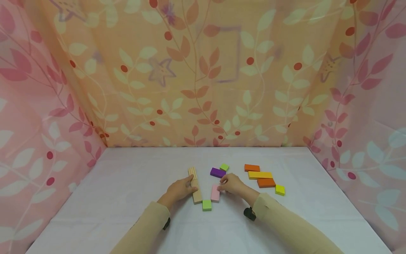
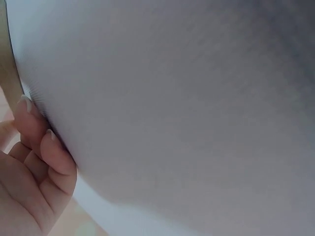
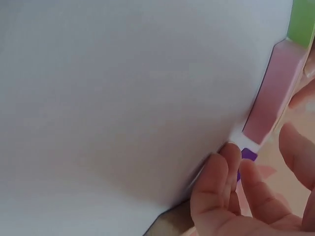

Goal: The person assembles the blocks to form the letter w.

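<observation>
A light wooden block (image 1: 197, 197) lies lengthwise, with several thin wooden sticks (image 1: 192, 172) lined up at its far end. My left hand (image 1: 180, 189) grips the block from its left side, thumb and index finger at its far part. In the left wrist view the curled fingers (image 2: 54, 152) touch the white cloth. A pink block (image 1: 215, 193) lies to the right, and a light green block (image 1: 207, 205) sits nearer, between the two. Beside the pink block's far right edge is my right hand (image 1: 234, 184); in the right wrist view its fingers (image 3: 211, 187) are loosely bent, holding nothing.
Beyond the right hand lie a purple block (image 1: 218, 172) and another green block (image 1: 224, 167). Farther right are an orange block (image 1: 252, 168), a yellow-orange block (image 1: 260, 175), a second orange block (image 1: 266, 182) and a yellow block (image 1: 280, 189). Patterned curtains (image 1: 203, 88) enclose the table (image 1: 133, 165).
</observation>
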A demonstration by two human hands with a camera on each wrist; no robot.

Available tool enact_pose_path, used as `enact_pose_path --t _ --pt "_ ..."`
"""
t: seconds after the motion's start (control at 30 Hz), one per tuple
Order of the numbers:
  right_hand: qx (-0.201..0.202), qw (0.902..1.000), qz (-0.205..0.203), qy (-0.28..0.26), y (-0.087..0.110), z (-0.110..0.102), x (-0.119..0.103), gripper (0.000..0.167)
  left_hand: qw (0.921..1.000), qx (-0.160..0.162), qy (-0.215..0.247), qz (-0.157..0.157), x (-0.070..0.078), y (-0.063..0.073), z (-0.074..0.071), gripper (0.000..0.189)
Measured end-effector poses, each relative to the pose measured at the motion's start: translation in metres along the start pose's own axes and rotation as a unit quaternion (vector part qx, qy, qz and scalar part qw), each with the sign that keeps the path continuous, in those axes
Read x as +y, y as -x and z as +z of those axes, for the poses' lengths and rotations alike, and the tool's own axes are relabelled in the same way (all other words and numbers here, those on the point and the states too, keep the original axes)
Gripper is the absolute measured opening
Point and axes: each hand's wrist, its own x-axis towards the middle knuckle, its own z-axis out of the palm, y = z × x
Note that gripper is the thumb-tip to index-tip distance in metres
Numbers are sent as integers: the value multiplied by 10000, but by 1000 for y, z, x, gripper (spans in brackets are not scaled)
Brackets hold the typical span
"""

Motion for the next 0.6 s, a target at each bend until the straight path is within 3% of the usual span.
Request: enact_pose_path --t 0.37,0.6 --pt "595 9974 58 -400 -13 -8 15 32 10000 -30 22 9 -1 0 2 67" --pt "624 9976 -52 -299 -23 -13 19 38 10000 -51 5 28 -1 0 1 68"
